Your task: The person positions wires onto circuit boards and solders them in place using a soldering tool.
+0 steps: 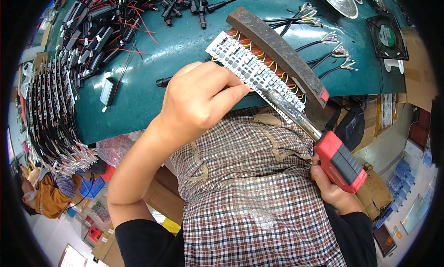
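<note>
A white strip of circuit boards with dark components lies slantwise across the table's near edge. Short yellow, red and white wires stick out along its far side, beside a dark curved bar with a red end. My left hand is closed at the strip's near edge, thumb and forefinger pinched together; what they grip is hidden. My right hand is wrapped round the red-and-black handle of a soldering iron. Its metal shaft reaches over the strip, with the tip close to my left fingertips.
Black modules with red wires are heaped at the far left of the green table. Bundled wired strips hang over its left edge. Black cables with stripped ends, a fan and a metal dish lie right.
</note>
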`<state>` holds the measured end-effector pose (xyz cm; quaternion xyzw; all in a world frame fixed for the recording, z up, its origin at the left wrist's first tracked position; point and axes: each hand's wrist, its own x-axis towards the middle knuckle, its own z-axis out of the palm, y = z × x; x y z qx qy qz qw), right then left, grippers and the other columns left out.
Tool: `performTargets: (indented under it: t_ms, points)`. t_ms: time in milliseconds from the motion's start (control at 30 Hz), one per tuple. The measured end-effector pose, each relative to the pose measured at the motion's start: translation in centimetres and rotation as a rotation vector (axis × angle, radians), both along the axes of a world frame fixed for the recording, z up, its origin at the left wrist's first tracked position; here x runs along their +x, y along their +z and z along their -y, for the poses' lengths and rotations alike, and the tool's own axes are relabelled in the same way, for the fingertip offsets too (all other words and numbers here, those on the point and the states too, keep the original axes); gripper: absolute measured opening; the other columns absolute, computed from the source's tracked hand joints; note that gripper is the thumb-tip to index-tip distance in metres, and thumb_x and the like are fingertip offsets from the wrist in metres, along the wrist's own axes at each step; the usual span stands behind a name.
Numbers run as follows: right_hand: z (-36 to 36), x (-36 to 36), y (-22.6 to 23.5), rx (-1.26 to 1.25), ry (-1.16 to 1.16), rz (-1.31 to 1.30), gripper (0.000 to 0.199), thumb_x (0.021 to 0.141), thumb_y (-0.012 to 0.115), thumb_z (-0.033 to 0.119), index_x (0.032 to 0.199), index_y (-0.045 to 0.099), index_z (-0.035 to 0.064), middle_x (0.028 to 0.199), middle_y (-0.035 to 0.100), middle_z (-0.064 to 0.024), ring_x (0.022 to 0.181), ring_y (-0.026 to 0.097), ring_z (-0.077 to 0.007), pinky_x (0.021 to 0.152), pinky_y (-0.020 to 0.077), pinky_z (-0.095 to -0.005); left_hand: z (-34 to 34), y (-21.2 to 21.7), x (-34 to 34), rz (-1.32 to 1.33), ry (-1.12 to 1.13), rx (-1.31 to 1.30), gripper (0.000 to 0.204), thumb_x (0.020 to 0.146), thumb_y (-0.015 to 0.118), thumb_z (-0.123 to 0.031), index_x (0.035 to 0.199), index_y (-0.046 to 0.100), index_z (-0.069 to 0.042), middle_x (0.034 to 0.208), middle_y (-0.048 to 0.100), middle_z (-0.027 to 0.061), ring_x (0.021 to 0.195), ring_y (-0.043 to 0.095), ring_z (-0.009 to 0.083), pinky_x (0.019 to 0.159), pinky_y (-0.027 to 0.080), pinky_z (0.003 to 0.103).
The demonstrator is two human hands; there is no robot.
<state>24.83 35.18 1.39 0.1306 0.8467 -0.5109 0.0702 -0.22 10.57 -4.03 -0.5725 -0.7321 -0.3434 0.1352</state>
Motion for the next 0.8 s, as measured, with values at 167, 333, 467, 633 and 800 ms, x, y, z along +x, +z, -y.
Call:
performTargets:
  t_ms: [167,333,467,633,800]
  points:
    - [-0.3,-0.4,0.1,0.052,0.092,-0.018,0.025,0.081,0.075,0.003,0.105,0.07,-0.0023,0.097,0.07,-0.017,0.082,0.071,-0.0335,0.073,0.0565,-0.0394,-0.2,1.1,0.9,-0.069,0.031,-0.071,0.026,0.069,0.072,-0.008,0.094,0.076,-0.003,0.085,0.07,0.0046,0.072,0.067,0.0217,0.059,0.049,0.034]
    - [-0.2,-0.8,0.1,0.077,0.116,-0.037,0.026,0.079,0.075,0.002,0.104,0.07,-0.0024,0.096,0.07,-0.0174,0.082,0.071,-0.0345,0.073,0.0567,-0.0402,-0.2,1.2,0.9,-0.145,0.031,-0.113,0.027,0.066,0.072,-0.007,0.093,0.076,-0.002,0.086,0.069,0.0048,0.073,0.066,0.0212,0.059,0.049,0.034]
    - [-0.1,-1.3,0.2,0.094,0.138,-0.063,0.026,0.079,0.075,0.002,0.104,0.07,-0.0025,0.096,0.07,-0.0174,0.082,0.071,-0.035,0.074,0.0565,-0.0402,-0.4,1.6,1.2,-0.165,0.053,-0.139,0.026,0.066,0.073,-0.006,0.091,0.075,-0.002,0.085,0.069,0.0047,0.072,0.065,0.0206,0.058,0.048,0.033]
    - [-0.5,0.0,0.1,0.072,0.1,-0.009,0.026,0.08,0.075,0.002,0.105,0.071,-0.002,0.096,0.07,-0.0173,0.083,0.071,-0.0349,0.074,0.0565,-0.0403,-0.7,1.7,1.4,-0.189,0.054,-0.148,0.021,0.067,0.073,-0.005,0.088,0.074,-0.001,0.084,0.068,0.005,0.071,0.064,0.0202,0.058,0.048,0.033]
    - [-0.4,0.1,-0.1,0.066,0.093,-0.015,0.026,0.08,0.075,0.003,0.106,0.071,-0.0009,0.095,0.07,-0.0166,0.081,0.07,-0.034,0.073,0.0559,-0.0399,-0.8,1.9,1.4,-0.195,0.064,-0.155,0.02,0.068,0.074,-0.005,0.087,0.074,-0.001,0.083,0.068,0.0051,0.071,0.064,0.0203,0.058,0.048,0.033]
